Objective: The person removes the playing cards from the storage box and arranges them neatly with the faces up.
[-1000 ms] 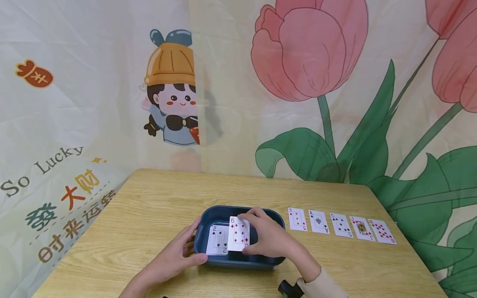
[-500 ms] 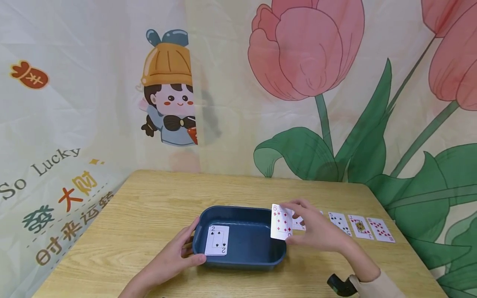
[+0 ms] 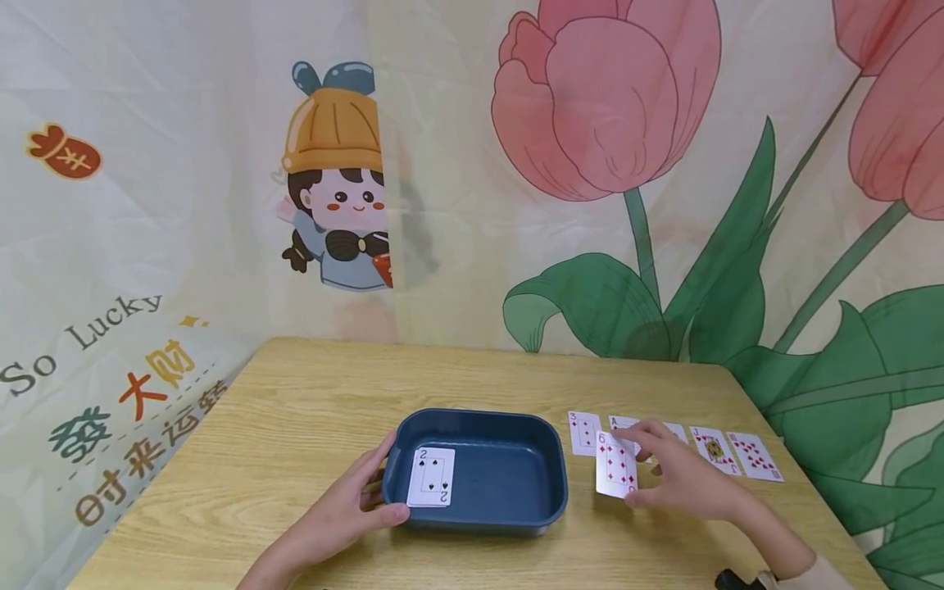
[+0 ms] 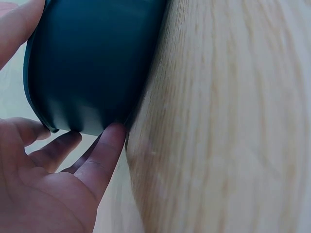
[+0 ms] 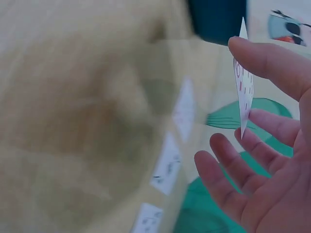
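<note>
My right hand (image 3: 682,474) pinches a six of diamonds playing card (image 3: 615,465) between thumb and fingers, above the table just right of a dark blue tray (image 3: 509,483). In the right wrist view the card (image 5: 244,90) appears almost edge-on, held by the thumb and fingertips. My left hand (image 3: 352,501) grips the tray's left end, with the thumb at the front rim. Its fingers touch the outer wall of the tray (image 4: 92,63) in the left wrist view. Inside the tray, at its left, lies a small stack of cards with the two of spades (image 3: 430,477) on top.
A row of face-up cards lies right of the tray: a three of diamonds (image 3: 585,433), a partly covered ace, another mostly hidden card, a jack (image 3: 714,450) and a red card (image 3: 755,456). The wooden table (image 3: 332,373) meets a printed cloth backdrop (image 3: 450,164).
My right hand has lifted the six of diamonds out of the tray and carried it right, past the rim to above the table. My left hand stays on the tray.
</note>
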Available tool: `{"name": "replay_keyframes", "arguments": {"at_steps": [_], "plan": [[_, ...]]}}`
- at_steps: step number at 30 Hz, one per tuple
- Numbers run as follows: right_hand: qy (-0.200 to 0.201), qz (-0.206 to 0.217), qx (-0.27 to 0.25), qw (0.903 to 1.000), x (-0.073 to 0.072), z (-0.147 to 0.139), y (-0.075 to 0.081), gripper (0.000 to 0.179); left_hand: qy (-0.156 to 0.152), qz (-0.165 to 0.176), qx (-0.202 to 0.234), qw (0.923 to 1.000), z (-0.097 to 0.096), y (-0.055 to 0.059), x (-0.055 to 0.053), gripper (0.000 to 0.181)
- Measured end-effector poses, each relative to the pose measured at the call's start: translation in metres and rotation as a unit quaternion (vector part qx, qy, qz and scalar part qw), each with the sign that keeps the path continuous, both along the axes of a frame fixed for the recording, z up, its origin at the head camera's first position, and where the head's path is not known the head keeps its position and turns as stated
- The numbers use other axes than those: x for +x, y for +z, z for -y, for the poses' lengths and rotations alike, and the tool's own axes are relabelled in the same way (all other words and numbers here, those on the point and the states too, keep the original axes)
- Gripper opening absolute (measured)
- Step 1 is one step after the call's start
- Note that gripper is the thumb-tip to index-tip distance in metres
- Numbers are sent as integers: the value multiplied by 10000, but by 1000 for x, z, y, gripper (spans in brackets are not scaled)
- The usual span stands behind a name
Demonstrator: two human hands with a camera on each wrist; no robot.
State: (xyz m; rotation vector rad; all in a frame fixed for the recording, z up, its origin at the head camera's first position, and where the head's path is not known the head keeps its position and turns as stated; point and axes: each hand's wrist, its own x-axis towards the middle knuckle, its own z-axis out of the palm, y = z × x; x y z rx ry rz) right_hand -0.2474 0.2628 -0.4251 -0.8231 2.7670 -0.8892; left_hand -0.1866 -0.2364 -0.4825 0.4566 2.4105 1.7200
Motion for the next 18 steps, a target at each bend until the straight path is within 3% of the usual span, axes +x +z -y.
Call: {"name": "replay_keyframes", "arguments": {"at_steps": [8, 18], "plan": [[413, 70, 344, 9985, 5, 6, -24, 79, 6, -3, -17, 10000, 0, -1, 1, 100], [294, 211, 776, 9963, 5, 20, -35, 81, 53, 86, -128, 9999, 1, -2, 0, 103]]}}
